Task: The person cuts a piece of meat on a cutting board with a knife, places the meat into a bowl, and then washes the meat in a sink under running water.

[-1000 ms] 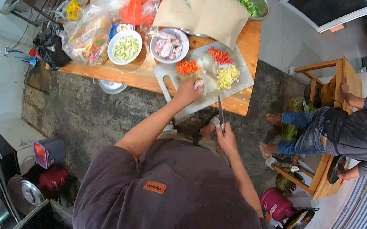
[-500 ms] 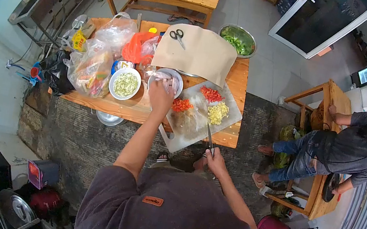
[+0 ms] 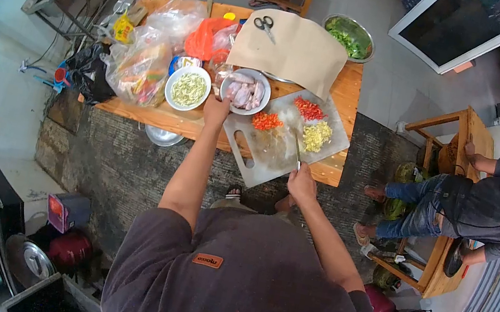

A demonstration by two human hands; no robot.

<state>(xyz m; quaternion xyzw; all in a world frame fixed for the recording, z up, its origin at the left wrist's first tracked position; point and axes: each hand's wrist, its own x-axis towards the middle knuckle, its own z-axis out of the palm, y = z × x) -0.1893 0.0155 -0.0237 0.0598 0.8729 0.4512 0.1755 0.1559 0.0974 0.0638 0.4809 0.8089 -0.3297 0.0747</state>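
Note:
My left hand [image 3: 216, 111] is at the near left rim of a white bowl [image 3: 263, 106], its fingers closed on the edge. Pieces of raw chicken [image 3: 245, 92] lie in that bowl. In my right hand [image 3: 303, 183] is a knife [image 3: 297, 151], its blade pointing away from me over the white cutting board [image 3: 269, 159]. On the board sit chopped orange-red chili [image 3: 266, 121], chopped red chili [image 3: 309, 108] and chopped pale yellow pieces, perhaps garlic [image 3: 316, 137]. Left of the chicken, another white bowl [image 3: 188, 88] holds pale green slices.
Brown paper [image 3: 294, 51] with scissors [image 3: 265, 25] covers the table's far part. Plastic bags [image 3: 139, 68] crowd the left side. A metal bowl of greens [image 3: 349, 39] stands at the far right corner. To the right, another person [image 3: 479, 211] is beside a wooden table [image 3: 443, 267].
My left hand has come out from over the chicken to the bowl's near rim, uncovering the meat. The knife remains in my right hand. The view has shifted, moving the table up and right.

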